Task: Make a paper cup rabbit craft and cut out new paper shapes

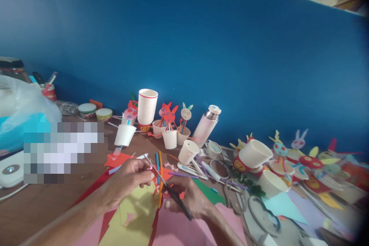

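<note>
My left hand (132, 180) pinches a small piece of paper between thumb and fingertips, just above the table's middle. Close by on the right, my right hand (187, 196) is wrapped round the dark handles of a pair of scissors (167, 186). The blades point up and left, with their tips at the left fingertips. Beneath both hands lie a yellow paper sheet (131, 215), pink paper (181, 226) and red scraps. An orange strip (160, 161) and a blue strip (157, 161) lie behind the blades.
A stack of paper cups (147, 107), a bottle (205, 126) and cups with paper animal faces stand along the blue wall. White cups (188, 151) and more paper animals (314, 161) are at the right. A plastic bag (25, 111) lies left; a tape roll (263, 215) is front right.
</note>
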A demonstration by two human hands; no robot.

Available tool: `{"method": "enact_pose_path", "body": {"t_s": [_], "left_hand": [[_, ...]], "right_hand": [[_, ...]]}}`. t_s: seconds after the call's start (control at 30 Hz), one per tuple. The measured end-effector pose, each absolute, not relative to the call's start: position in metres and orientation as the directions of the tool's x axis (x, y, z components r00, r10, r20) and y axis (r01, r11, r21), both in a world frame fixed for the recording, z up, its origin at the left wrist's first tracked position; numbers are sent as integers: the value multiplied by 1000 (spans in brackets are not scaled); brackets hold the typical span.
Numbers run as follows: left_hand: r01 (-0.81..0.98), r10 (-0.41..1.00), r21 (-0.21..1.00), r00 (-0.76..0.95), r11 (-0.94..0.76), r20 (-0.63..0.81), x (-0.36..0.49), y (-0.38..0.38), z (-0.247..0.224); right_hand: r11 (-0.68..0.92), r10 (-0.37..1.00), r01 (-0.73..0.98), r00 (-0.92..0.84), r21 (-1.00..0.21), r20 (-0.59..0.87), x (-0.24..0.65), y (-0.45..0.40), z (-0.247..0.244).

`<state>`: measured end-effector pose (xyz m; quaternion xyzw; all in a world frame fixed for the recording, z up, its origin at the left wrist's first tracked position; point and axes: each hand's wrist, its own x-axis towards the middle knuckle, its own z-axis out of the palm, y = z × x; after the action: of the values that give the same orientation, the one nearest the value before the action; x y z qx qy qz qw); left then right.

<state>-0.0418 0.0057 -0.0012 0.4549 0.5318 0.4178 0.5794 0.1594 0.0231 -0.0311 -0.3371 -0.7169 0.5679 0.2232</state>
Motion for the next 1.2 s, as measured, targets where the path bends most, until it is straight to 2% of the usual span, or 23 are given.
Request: {"method": "enact_pose_path", "body": {"t_s": [0.7, 0.83, 0.97, 1.2], "left_hand": [[73, 964, 980, 178, 187, -198, -47, 8, -6], [109, 957, 976, 204, 187, -206, -45, 9, -8], [134, 924, 964, 280, 231, -261, -42, 8, -12], [237, 856, 948, 421, 214, -298, -37, 0, -15]], "right_hand": [[16, 764, 210, -634, -978, -123, 157, 23, -34], [-6, 837, 40, -547, -999, -27, 156, 26, -39], [-1, 837, -172, -539, -985, 93, 156, 28, -40], [-36, 806, -118, -591, -992, 41, 151, 19, -28]]}}
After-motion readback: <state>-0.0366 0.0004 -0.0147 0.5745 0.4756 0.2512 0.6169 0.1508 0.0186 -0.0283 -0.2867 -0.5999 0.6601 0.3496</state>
